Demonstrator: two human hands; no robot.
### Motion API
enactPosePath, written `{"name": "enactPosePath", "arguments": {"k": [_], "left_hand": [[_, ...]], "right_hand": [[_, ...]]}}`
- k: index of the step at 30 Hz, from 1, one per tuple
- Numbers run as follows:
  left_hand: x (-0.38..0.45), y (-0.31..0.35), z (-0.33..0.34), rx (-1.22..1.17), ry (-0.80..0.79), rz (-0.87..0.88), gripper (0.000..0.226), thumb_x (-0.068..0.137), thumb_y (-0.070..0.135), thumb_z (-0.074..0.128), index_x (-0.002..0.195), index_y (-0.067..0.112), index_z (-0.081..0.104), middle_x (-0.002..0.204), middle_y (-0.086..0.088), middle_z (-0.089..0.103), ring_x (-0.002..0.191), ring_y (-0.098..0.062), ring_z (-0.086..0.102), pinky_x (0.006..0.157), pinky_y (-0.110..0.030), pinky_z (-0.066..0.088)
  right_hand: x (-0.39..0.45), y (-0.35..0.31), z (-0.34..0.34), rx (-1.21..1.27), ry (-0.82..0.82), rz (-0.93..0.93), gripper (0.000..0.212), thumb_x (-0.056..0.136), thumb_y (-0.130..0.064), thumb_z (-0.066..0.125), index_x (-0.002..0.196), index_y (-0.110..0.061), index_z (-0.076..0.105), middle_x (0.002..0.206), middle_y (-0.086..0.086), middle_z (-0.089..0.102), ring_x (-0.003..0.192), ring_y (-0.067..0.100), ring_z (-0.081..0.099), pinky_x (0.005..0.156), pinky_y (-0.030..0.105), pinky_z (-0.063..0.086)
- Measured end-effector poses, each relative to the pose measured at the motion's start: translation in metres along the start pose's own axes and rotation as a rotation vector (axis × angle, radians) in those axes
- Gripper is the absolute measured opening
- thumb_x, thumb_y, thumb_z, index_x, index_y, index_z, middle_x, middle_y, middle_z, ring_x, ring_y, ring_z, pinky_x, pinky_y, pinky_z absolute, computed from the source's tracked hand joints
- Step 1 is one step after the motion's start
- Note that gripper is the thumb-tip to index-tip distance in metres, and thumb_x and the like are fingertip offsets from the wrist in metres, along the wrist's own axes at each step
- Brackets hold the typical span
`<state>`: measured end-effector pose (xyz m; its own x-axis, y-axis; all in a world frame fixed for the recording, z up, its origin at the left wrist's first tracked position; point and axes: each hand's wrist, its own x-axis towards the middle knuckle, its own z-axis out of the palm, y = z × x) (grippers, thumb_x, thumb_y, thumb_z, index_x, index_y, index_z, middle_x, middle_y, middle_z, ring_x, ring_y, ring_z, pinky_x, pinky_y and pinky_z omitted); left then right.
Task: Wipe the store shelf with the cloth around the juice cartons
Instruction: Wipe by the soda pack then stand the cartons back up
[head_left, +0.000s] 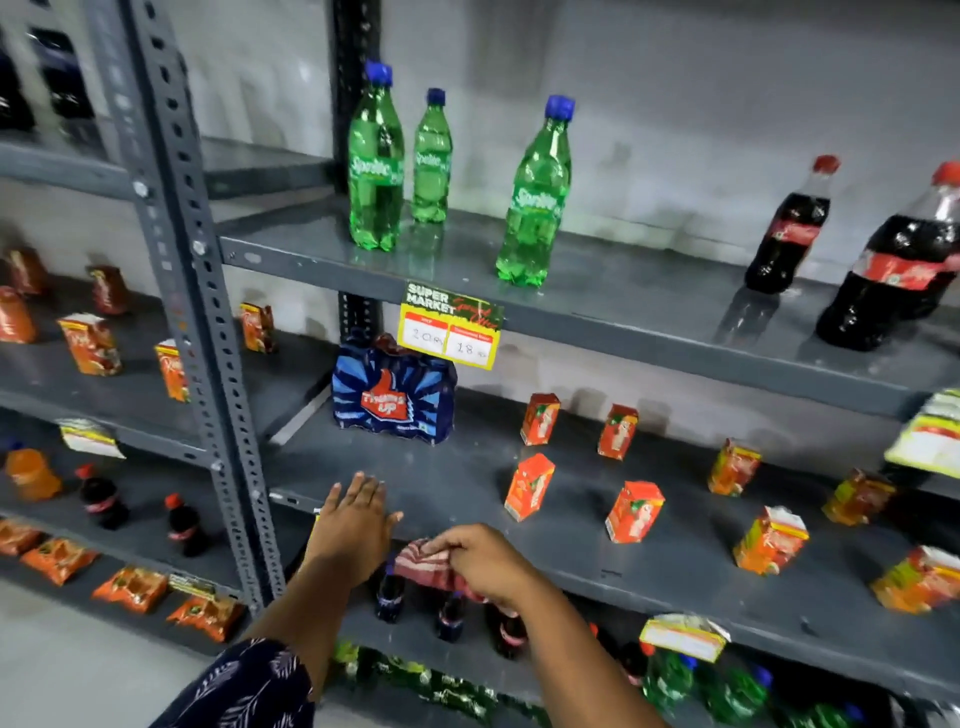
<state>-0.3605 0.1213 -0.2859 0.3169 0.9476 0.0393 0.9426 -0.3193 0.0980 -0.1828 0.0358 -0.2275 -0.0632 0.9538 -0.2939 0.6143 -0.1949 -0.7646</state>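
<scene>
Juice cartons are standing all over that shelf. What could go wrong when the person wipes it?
1. The juice cartons stand loosely spaced and some already look tilted, so a sweeping cloth might topple one.
2. Cartons near the shelf front edge could get pushed off onto the bottles below.
3. The left hand lies flat on the shelf, empty, so only the right hand holds the cloth and nothing steadies the cartons.

The right hand (480, 561) pinches a striped cloth (423, 564) at the shelf (675, 577) edge (left hand (353, 525) flat), near juice cartons (529, 486).
</scene>
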Motion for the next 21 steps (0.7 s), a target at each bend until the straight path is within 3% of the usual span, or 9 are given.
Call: {"name": "enactPosePath", "arguments": {"k": [2,5,8,11,14,16,18,21], "left_hand": [[-0.008,-0.010,0.003,0.009,0.023,-0.063,0.061,0.099,0.044,0.020,0.149,0.010,0.017,0.159,-0.006,0.017,0.148,-0.021,0.003,0.119,-0.041,0.001],[-0.023,-0.027,0.006,0.059,-0.021,-0.102,0.060,0.100,0.044,0.018,0.150,0.013,0.012,0.161,-0.004,0.011,0.148,-0.020,-0.001,0.119,-0.040,-0.001],[-0.023,-0.044,0.001,0.058,-0.003,-0.118,0.061,0.099,0.046,0.015,0.151,0.012,0.009,0.161,-0.004,0.008,0.148,-0.020,-0.003,0.119,-0.039,-0.002],[-0.013,-0.064,-0.003,0.006,0.044,-0.122,0.062,0.099,0.045,0.014,0.150,0.011,0.007,0.161,-0.004,0.006,0.147,-0.020,-0.005,0.119,-0.039,-0.004],[-0.002,-0.088,-0.001,-0.017,0.043,-0.066,0.065,0.097,0.048,0.010,0.150,0.011,0.005,0.161,-0.005,0.004,0.147,-0.020,-0.005,0.119,-0.036,-0.004],[0.007,-0.100,0.001,-0.065,0.053,-0.029,0.070,0.094,0.052,0.005,0.150,0.010,0.006,0.160,-0.006,0.003,0.147,-0.020,-0.004,0.117,-0.031,-0.007],[0.019,-0.111,0.005,-0.107,0.049,0.029,0.067,0.097,0.050,0.012,0.151,0.009,0.007,0.160,-0.008,0.005,0.148,-0.020,-0.002,0.116,-0.029,-0.007],[0.038,-0.115,0.009,-0.164,0.063,0.117,0.065,0.099,0.047,0.019,0.150,0.009,0.010,0.160,-0.008,0.011,0.148,-0.019,0.003,0.119,-0.031,0.001]], "right_hand": [[0.007,-0.008,-0.005,0.075,0.059,-0.071,0.041,0.086,0.003,0.043,0.109,-0.016,0.071,0.081,-0.002,0.070,0.054,-0.004,0.053,0.051,0.012,0.037],[0.022,-0.022,-0.011,0.097,0.187,-0.165,0.040,0.080,-0.003,0.055,0.112,-0.022,0.069,0.109,-0.005,0.069,0.090,0.006,0.062,0.077,0.014,0.045],[0.040,-0.030,-0.016,0.010,0.317,-0.224,0.043,0.074,-0.008,0.060,0.113,-0.025,0.067,0.118,-0.007,0.061,0.106,0.008,0.059,0.089,0.011,0.038],[0.068,-0.023,-0.017,-0.168,0.286,-0.219,0.053,0.076,-0.006,0.057,0.127,-0.022,0.058,0.141,-0.002,0.049,0.129,0.015,0.048,0.106,0.013,0.030],[0.093,-0.001,0.002,-0.365,0.200,-0.088,0.061,0.081,-0.015,0.052,0.141,-0.024,0.043,0.148,0.004,0.044,0.135,0.024,0.044,0.109,0.016,0.031],[0.105,0.013,0.018,-0.426,0.211,-0.008,0.066,0.082,-0.025,0.050,0.146,-0.027,0.034,0.151,0.001,0.040,0.137,0.021,0.042,0.109,0.017,0.031],[0.123,0.013,0.032,-0.413,0.271,0.060,0.071,0.083,-0.037,0.050,0.149,-0.036,0.025,0.155,-0.007,0.033,0.139,0.016,0.037,0.114,0.030,0.032],[0.145,-0.010,0.049,-0.423,0.351,0.121,0.065,0.083,-0.049,0.047,0.144,-0.044,0.027,0.152,-0.008,0.036,0.136,0.021,0.039,0.111,0.044,0.032]]}}
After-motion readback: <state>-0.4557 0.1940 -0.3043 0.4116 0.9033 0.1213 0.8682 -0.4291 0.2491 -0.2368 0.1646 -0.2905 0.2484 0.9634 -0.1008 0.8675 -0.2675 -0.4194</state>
